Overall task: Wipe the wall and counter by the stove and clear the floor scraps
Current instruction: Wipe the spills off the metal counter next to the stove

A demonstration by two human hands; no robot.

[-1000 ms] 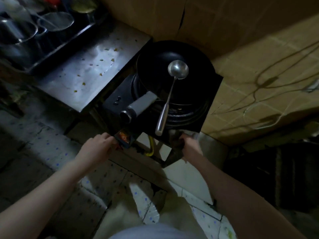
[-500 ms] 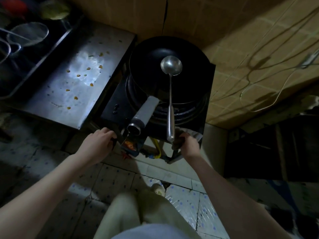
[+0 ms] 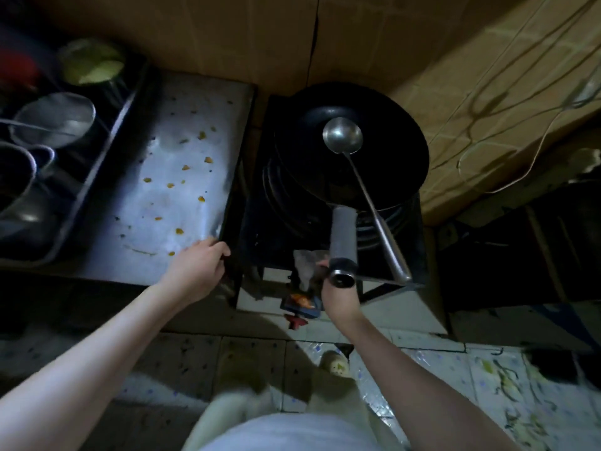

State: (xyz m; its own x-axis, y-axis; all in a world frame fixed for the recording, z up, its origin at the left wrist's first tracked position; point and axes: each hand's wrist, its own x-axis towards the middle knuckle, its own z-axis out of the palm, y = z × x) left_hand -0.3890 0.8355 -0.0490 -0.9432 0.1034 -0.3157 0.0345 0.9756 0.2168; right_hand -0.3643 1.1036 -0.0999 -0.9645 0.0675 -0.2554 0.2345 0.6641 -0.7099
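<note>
A black stove (image 3: pixel 252 219) stands against the brown wall (image 3: pixel 247 40), carrying a black wok (image 3: pixel 383 164) with a steel ladle (image 3: pixel 343 135) resting in it. My left hand (image 3: pixel 195 270) is curled over the stove's front left edge, right beside the steel counter (image 3: pixel 156 196), which is dotted with yellow scraps (image 3: pixel 201 199). Below the grey wok handle (image 3: pixel 343 242), my right hand (image 3: pixel 338 296) is at the stove's front, fingers closed on a pale crumpled rag (image 3: pixel 305 263). Green and yellow floor scraps (image 3: pixel 507 382) lie at the lower right.
A tray with metal strainers and pots (image 3: pixel 53 125) sits left of the counter. Cables (image 3: pixel 481 131) hang across the tiled wall on the right. A red and blue gas fitting (image 3: pixel 299 307) hangs under the stove. My legs and a foot (image 3: pixel 336 364) stand on the tiled floor.
My left hand has shifted to the stove's left front edge by the counter. My right hand has come from the right front corner to the middle, under the wok handle.
</note>
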